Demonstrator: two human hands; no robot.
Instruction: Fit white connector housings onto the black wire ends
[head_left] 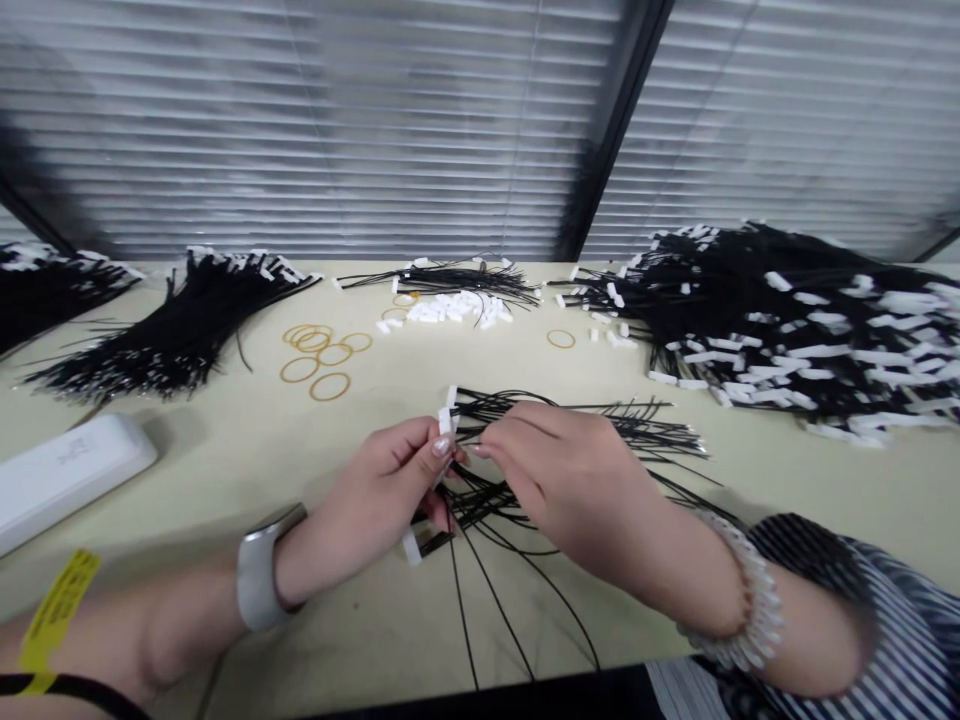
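Note:
Between thumb and fingers, my left hand point(394, 465) pinches a small white connector point(445, 422) with thin black wires coming out of it. My right hand point(570, 475) is closed at the fingertips close beside that connector, on what looks like a thin black wire; its tip is partly hidden. Below both hands a loose bunch of black wires point(487, 505) fans out, some hanging toward the table's front edge. Just beyond my hands lies another group of black wires point(645, 425) with bare ends to the right. A further white connector point(412, 547) shows under my left hand.
Yellow rubber bands point(330, 387) lie left of centre. Loose white connectors point(461, 308) are piled at the back. A big heap of wired connectors point(810, 320) covers the right; a bundled black wire sheaf point(172, 330) lies left, near a white device point(71, 475). Blinds point(337, 120) stand behind.

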